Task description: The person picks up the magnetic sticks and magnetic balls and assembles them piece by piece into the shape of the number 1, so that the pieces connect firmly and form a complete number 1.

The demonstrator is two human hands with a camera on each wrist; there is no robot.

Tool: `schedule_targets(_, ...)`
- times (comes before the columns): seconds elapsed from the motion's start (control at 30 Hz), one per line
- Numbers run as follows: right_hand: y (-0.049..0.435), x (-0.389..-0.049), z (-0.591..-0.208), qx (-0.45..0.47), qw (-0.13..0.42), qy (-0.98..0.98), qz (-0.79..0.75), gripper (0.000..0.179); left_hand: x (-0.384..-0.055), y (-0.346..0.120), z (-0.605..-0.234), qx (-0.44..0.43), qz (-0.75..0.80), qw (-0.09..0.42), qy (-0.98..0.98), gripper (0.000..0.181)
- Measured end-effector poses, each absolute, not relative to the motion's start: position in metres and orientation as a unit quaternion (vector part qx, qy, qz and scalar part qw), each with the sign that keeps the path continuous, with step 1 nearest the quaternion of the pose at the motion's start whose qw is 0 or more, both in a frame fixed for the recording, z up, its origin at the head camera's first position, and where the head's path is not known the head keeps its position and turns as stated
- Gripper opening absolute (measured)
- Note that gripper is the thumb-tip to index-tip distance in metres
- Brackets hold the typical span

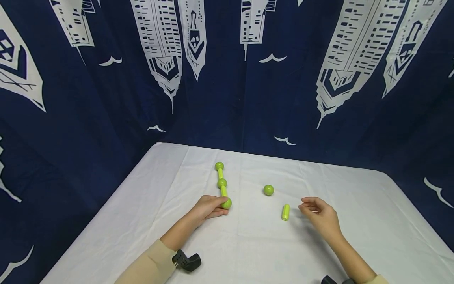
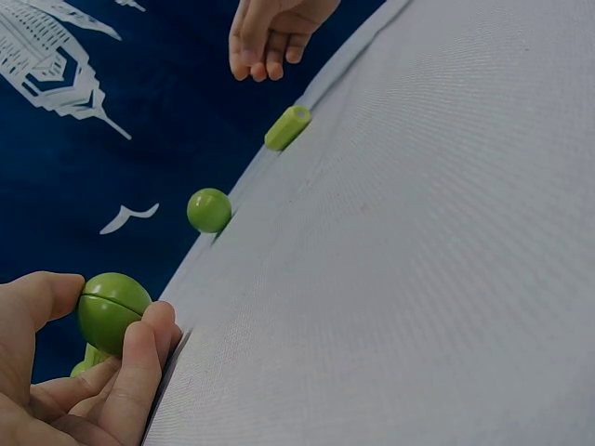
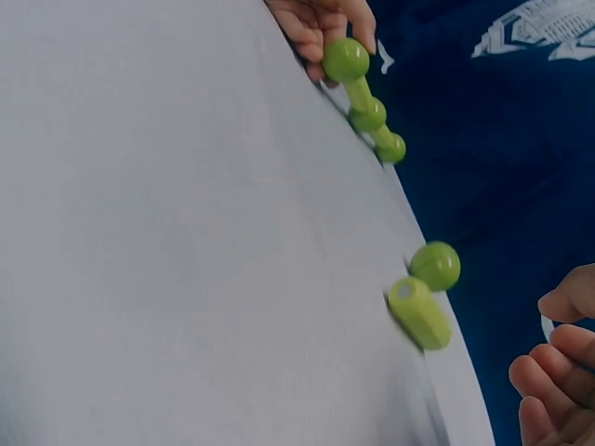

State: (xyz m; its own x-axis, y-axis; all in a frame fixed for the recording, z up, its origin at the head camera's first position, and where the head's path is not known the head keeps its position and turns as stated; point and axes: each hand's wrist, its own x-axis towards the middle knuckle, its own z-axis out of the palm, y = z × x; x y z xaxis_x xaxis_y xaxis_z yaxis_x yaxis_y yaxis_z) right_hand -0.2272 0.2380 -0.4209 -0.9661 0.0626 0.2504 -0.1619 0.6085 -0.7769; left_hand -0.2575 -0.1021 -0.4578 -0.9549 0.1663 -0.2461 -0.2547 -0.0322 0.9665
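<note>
A navy curtain [image 1: 244, 98] hangs beyond the chain [image 1: 222, 183], and a white table [image 1: 241, 252] spreads beneath it. The chain, green balls [image 1: 219, 166] joined by two short rods [image 1: 224, 191], points away from the person. At its near end, the left hand [image 1: 210, 206] pinches the end ball [image 1: 227, 204]. Well right of the chain, the right hand [image 1: 320, 217] holds nothing, fingers loosely bent. Also right of the chain lie a loose rod [image 1: 285, 212], just beside the right hand, and a loose ball [image 1: 268, 190], nearer the chain.
</note>
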Motion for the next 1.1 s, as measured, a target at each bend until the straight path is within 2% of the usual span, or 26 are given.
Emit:
schedule_targets(0.3, 0.247, -0.237, -0.435, 0.000, 0.126, -0.901, 0.414, 0.030, -0.256, -0.102, -0.456, -0.035, 0.716, 0.147, 0.682, 0.043)
schedule_targets(0.53, 0.234, -0.245, -0.442, -0.013, 0.068, -0.914, 0.399, 0.047, -0.256, -0.102, -0.456, -0.034, 0.715, 0.148, 0.682, 0.042)
schedule_targets(0.7, 0.217, -0.251, -0.446, -0.029, 0.053, -0.926, 0.372, 0.057, -0.258, -0.102, -0.459, -0.034, 0.717, 0.153, 0.679, 0.041)
schedule_targets(0.83, 0.206, -0.253, -0.453, -0.033, 0.065, -0.936, 0.344, 0.059, -0.257, -0.101, -0.462, -0.029, 0.715, 0.154, 0.681, 0.039)
schedule_targets(1.1, 0.196, -0.257, -0.463, -0.011, 0.115, -0.937, 0.328, 0.048, -0.258, -0.102, -0.461, -0.032, 0.718, 0.150, 0.679, 0.041)
